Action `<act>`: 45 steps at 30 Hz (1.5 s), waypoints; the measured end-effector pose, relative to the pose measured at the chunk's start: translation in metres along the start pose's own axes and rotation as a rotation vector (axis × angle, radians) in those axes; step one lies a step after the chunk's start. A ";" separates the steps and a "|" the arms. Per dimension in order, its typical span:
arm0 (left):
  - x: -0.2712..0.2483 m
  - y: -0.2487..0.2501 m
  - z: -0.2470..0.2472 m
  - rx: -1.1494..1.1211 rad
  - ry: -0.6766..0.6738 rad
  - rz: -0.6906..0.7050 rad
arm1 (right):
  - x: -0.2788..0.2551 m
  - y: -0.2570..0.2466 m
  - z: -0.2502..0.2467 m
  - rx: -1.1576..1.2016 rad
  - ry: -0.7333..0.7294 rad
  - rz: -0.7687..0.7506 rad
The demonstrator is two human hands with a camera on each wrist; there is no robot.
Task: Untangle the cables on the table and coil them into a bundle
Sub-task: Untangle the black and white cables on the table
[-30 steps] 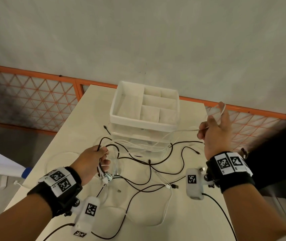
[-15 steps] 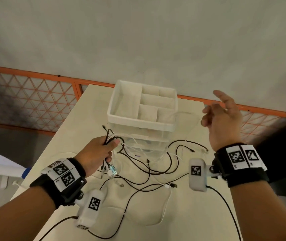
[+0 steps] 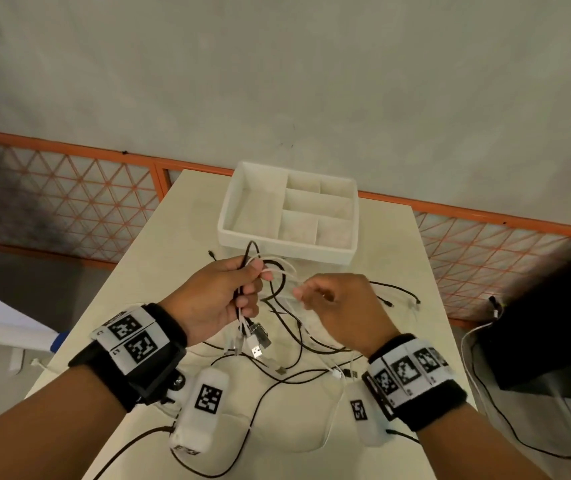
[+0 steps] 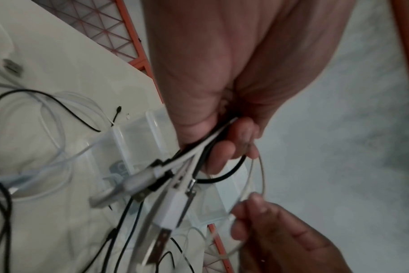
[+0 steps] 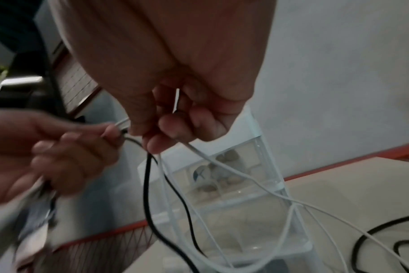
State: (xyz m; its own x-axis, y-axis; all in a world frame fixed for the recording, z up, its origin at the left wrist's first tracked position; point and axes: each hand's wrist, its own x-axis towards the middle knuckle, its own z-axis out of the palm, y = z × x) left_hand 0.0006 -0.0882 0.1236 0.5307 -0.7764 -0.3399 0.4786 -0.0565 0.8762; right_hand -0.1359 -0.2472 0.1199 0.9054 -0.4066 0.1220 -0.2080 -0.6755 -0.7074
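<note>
- The head view is evenly lit, soft and diffuse; shadows on the table (image 3: 398,244) are faint.
- Its straight lines bow toward the edges, and the corners darken.
- Both wrist views are dimmer and grainy.
- In the left wrist view the USB plugs (image 4: 168,208) smear with blur.
- In the right wrist view the left hand (image 5: 47,153) is badly blurred, and the upper left corner is nearly black.
</note>
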 end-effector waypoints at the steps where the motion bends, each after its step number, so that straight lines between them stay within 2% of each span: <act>1: -0.001 -0.001 -0.002 -0.002 -0.009 -0.003 | 0.002 0.002 -0.005 -0.003 0.043 0.026; 4: -0.004 -0.006 -0.006 0.015 -0.049 -0.024 | 0.009 0.007 -0.022 0.022 0.171 0.089; 11: -0.007 -0.005 -0.002 0.086 -0.071 -0.067 | 0.012 0.018 -0.016 0.023 0.261 0.204; 13: -0.009 -0.004 -0.002 0.161 -0.074 -0.065 | 0.008 0.009 -0.016 0.059 0.159 0.169; 16: -0.013 0.000 0.008 0.407 -0.155 -0.014 | -0.001 -0.011 -0.008 0.147 -0.163 0.085; 17: -0.015 0.002 0.013 0.497 -0.179 0.012 | -0.004 -0.015 -0.002 0.152 -0.225 0.046; 19: -0.019 0.009 0.018 0.597 -0.171 0.082 | -0.005 -0.014 0.008 0.146 -0.241 0.036; 21: -0.019 0.022 0.016 0.519 -0.105 0.164 | -0.002 0.005 0.010 0.010 -0.250 0.143; 23: -0.021 0.040 0.008 0.330 -0.015 0.234 | 0.000 0.039 0.005 -0.219 -0.301 0.262; 24: -0.021 0.047 0.003 0.254 0.018 0.269 | 0.001 0.056 0.000 -0.302 -0.279 0.314; 26: -0.021 0.052 -0.006 0.221 0.048 0.315 | 0.003 0.079 -0.012 -0.360 -0.143 0.394; 28: -0.021 0.045 -0.014 0.298 0.061 0.283 | 0.009 0.084 -0.033 -0.323 0.035 0.458; 30: -0.019 0.030 -0.022 0.435 0.081 0.203 | 0.019 0.080 -0.059 -0.177 0.220 0.486; 33: -0.015 0.008 -0.033 0.687 0.072 0.072 | 0.032 0.068 -0.090 -0.026 0.443 0.391; 36: -0.013 -0.007 -0.034 0.825 0.033 0.016 | 0.039 0.056 -0.099 0.042 0.479 0.262; 39: -0.008 -0.017 -0.033 0.882 0.073 0.050 | 0.043 0.070 -0.094 0.102 0.421 0.248; 43: -0.002 -0.032 -0.036 0.884 0.194 0.117 | 0.027 0.128 -0.066 -0.027 0.103 0.474; 45: 0.000 -0.039 -0.038 0.899 0.254 0.144 | 0.016 0.136 -0.052 -0.073 0.004 0.566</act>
State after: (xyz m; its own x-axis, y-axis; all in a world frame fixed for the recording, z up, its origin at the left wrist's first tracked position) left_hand 0.0085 -0.0621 0.0761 0.7298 -0.6596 -0.1795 -0.2658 -0.5158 0.8144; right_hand -0.1692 -0.3776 0.0616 0.6438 -0.7198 -0.2597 -0.6858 -0.3922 -0.6131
